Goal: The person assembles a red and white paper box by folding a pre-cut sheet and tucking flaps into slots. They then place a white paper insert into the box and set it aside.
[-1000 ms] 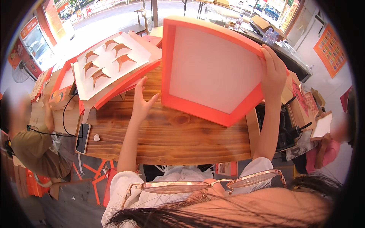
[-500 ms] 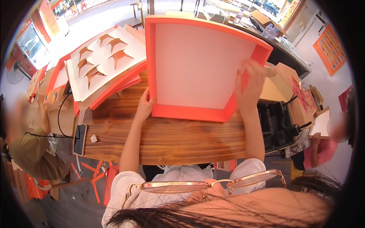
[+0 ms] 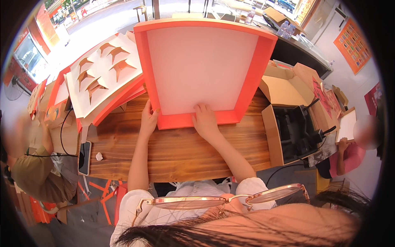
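A large shallow cardboard box half (image 3: 201, 66), orange-red at the rim with a white inside, stands tilted up on the wooden table (image 3: 181, 160), its open side facing me. At its lower left corner my left hand (image 3: 149, 118) is closed on the side wall, some of the fingers hidden behind it. My right hand (image 3: 205, 122) bends over the lower wall near the middle, fingertips against the white inside and the thumb out of sight. On the left lies a stack of white sheets with brown star-like cutouts (image 3: 94, 76).
A phone (image 3: 84, 158) and a crumpled white scrap (image 3: 99, 156) lie at the table's left edge. To the right is an open brown carton (image 3: 276, 136) with black equipment. Orange strips (image 3: 106, 201) litter the floor. People sit at both sides.
My right hand has gone from the box's right wall down to its lower wall. In the picture the box has shifted left, my left hand staying at its lower left corner.
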A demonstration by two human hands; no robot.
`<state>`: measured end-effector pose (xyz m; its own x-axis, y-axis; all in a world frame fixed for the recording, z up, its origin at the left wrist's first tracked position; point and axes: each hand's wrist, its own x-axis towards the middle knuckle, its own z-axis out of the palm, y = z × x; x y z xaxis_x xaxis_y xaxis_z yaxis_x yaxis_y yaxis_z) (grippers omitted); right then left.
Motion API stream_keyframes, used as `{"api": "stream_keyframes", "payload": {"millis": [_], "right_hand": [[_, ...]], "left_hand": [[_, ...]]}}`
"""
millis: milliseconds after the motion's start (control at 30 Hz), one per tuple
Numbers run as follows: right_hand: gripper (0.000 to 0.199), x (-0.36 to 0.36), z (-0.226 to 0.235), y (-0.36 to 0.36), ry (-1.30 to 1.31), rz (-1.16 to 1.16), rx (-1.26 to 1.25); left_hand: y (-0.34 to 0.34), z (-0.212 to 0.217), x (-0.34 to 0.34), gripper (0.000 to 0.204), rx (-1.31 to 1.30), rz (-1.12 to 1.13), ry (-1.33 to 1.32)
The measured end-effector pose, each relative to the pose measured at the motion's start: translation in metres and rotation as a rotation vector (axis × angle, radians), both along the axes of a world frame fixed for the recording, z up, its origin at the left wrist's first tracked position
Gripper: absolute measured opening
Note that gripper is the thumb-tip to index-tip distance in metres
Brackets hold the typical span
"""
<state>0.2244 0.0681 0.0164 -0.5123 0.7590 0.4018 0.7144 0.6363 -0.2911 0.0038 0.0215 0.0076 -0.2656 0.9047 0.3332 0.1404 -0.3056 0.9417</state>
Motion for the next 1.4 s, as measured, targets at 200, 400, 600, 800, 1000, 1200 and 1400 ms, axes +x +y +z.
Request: {"api": "stream_keyframes", "payload": {"millis": [200, 400, 600, 800, 1000, 1200, 1400], "right_hand": [[0.031, -0.001, -0.009, -0.001, -0.059, -0.023, 0.049], [0.036, 0.001, -0.011, -0.001, -0.137, -0.01, -0.023], [0.043, 0.004, -0.011, -0.005, -0.127, -0.025, 0.004], [0.048, 0.0, -0.012, -0.003, -0.16, -0.046, -0.016], [0.053, -0.002, -0.011, -0.003, -0.121, -0.078, -0.005], [0.052, -0.005, -0.011, -0.004, -0.093, -0.11, -0.033], [0.047, -0.007, -0.012, -0.005, -0.082, -0.115, -0.017]], "left_hand": [[0.0, -0.002, 0.0, 0.044, 0.002, -0.009, 0.005], [-0.001, 0.0, 0.004, 0.05, 0.015, -0.017, -0.027], [-0.001, -0.004, 0.003, 0.057, 0.033, -0.054, -0.018], [-0.002, -0.01, 0.001, 0.06, 0.026, -0.063, -0.011], [-0.002, -0.005, 0.003, 0.064, 0.046, -0.071, 0.005], [-0.002, -0.003, 0.003, 0.067, 0.05, -0.069, 0.033], [-0.003, -0.006, 0.001, 0.06, 0.04, -0.058, 0.056]]}}
